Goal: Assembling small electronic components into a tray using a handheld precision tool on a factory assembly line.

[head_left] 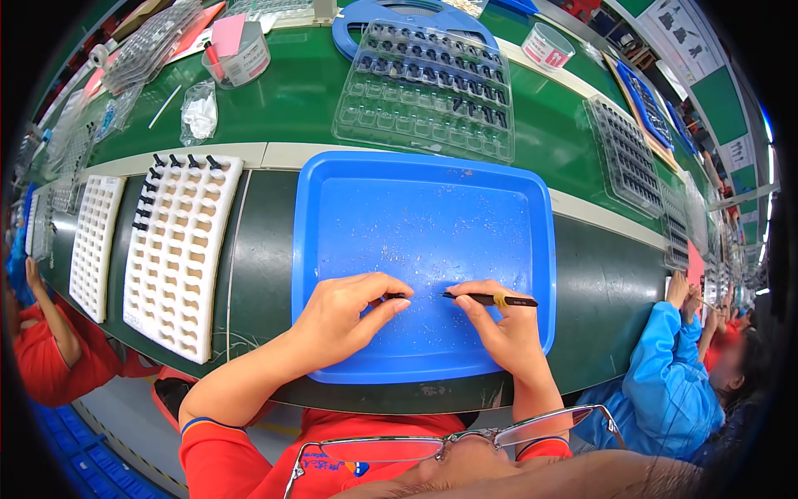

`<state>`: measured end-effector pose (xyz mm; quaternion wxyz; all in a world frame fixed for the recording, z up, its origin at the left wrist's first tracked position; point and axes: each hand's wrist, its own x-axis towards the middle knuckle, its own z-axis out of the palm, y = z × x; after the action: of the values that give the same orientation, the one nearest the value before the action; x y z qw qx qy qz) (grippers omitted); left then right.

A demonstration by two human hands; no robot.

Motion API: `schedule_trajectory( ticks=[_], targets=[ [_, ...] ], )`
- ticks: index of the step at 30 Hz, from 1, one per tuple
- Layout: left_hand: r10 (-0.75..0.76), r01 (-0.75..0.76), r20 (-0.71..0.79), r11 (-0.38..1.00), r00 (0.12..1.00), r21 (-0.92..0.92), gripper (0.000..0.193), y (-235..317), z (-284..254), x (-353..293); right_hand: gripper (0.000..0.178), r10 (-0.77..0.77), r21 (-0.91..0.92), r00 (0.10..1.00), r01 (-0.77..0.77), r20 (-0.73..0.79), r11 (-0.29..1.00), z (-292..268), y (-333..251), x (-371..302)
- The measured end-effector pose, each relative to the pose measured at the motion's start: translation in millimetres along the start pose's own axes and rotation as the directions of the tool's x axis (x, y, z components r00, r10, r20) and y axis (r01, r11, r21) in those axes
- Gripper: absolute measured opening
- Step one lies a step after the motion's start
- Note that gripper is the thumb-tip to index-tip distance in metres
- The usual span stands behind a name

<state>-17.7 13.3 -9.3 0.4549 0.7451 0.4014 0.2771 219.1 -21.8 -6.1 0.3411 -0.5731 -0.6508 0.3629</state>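
Note:
Over the blue tray [424, 370], my left hand [353, 320] pinches a small black part [397, 295] between thumb and fingers. Facing it from the right, my right hand [505, 333] grips slim black tweezers [522, 301] with a yellow band round them. Their tip points left toward the black part, with a small gap between. Tiny pale specks are scattered over the tray floor. Left of the tray, a white foam holder [179, 274] has black parts in its top row and upper left side; its lower pockets hold none.
Behind the tray lies a clear blister tray [424, 133] partly filled with black parts. A blue reel [349, 33], two clear tubs [241, 66] and a small bag [199, 112] stand farther back. Another foam holder [98, 241] is at left. A person in blue [665, 391] works at right.

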Motion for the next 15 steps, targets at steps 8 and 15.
schedule_trajectory(
  ticks=[8, 15],
  targets=[
    [0.004, -0.004, -0.007, 1.0, 1.0, 0.002, 0.017, 0.1, 0.0, -0.7, 0.012, 0.069, -0.059, 0.997, -0.066, 0.04, 0.996, -1.7, -4.1, -0.5],
    [0.006, -0.006, -0.006, 1.0, 1.0, 0.009, 0.016, -0.2, 0.3, -0.8, 0.013, 0.03, -0.011, 0.999, -0.029, 0.024, 1.0, 1.0, -1.9, 0.1]
  ],
)
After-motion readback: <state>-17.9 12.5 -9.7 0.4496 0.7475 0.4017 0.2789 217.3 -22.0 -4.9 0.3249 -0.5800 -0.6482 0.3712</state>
